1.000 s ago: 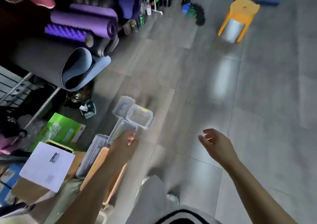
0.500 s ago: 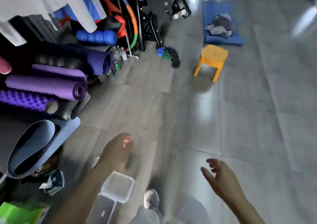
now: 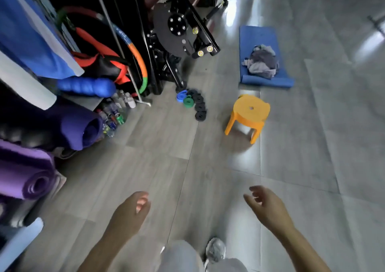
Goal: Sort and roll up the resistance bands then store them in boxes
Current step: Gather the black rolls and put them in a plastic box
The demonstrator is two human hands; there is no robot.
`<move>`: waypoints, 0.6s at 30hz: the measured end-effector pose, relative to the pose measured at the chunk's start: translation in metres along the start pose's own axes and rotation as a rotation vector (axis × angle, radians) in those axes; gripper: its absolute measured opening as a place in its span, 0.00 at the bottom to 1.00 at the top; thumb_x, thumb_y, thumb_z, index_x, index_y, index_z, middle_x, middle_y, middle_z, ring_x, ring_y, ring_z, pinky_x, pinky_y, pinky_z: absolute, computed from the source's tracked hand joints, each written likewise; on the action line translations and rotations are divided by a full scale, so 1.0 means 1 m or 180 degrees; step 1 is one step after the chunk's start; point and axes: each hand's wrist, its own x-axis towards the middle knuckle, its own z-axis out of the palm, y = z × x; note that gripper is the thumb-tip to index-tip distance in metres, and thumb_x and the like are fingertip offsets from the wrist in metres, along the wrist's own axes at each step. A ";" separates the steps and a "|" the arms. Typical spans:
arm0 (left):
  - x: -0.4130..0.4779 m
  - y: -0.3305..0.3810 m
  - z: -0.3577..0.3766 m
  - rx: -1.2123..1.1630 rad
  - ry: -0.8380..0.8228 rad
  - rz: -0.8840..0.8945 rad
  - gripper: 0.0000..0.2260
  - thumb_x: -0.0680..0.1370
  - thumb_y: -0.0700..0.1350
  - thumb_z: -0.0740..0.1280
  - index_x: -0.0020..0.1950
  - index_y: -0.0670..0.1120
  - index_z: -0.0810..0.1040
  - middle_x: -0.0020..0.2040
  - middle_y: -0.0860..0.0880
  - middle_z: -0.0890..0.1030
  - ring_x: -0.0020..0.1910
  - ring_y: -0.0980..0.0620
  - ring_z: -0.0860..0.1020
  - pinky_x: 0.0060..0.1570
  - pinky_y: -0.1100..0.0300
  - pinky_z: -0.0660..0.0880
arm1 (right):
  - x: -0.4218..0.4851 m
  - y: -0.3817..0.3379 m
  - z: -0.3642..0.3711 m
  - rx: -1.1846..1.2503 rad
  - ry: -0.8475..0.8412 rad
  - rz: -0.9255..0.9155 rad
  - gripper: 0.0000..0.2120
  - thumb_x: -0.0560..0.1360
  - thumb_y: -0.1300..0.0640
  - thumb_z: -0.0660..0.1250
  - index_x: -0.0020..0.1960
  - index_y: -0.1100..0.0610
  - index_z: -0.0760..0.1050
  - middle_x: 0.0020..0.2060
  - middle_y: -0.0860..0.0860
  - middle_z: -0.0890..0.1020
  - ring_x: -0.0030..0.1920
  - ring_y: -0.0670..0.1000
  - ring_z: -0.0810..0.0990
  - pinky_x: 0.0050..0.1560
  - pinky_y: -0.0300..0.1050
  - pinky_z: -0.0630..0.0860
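Hands hover low over the grey floor point(image 3: 145, 163), and both are free. The left hand point(image 3: 129, 215) has its grip loose, the fingers lightly curled around nothing, and the right hand point(image 3: 268, 207) has its grip spread, the fingers apart and a little bent, also holding nothing. The resistance bands point(image 3: 192, 103) lie on the floor well ahead of both grips, a little more on the side of the left one: a blue roll point(image 3: 180, 96) and a green roll point(image 3: 188, 102) touch each other, and several black rolls point(image 3: 200, 110) lie just beside them in a small heap. Ahead of the right grip, near the bands but apart from them, stands an orange stool point(image 3: 251, 110). Beyond it a blue mat point(image 3: 260, 36) lies flat with a bundle of grey clothes point(image 3: 261, 63) on it. To the left of the left grip, purple rolled mats point(image 3: 27, 178) are stacked.
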 end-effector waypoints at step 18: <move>0.466 0.244 -0.055 -0.0198 0.0497 -0.0107 0.10 0.77 0.44 0.67 0.58 0.48 0.76 0.48 0.51 0.79 0.48 0.50 0.78 0.51 0.59 0.72 | 0.461 -0.101 -0.089 -0.0063 -0.0531 0.0188 0.13 0.73 0.53 0.71 0.56 0.56 0.77 0.45 0.53 0.80 0.42 0.49 0.77 0.42 0.41 0.68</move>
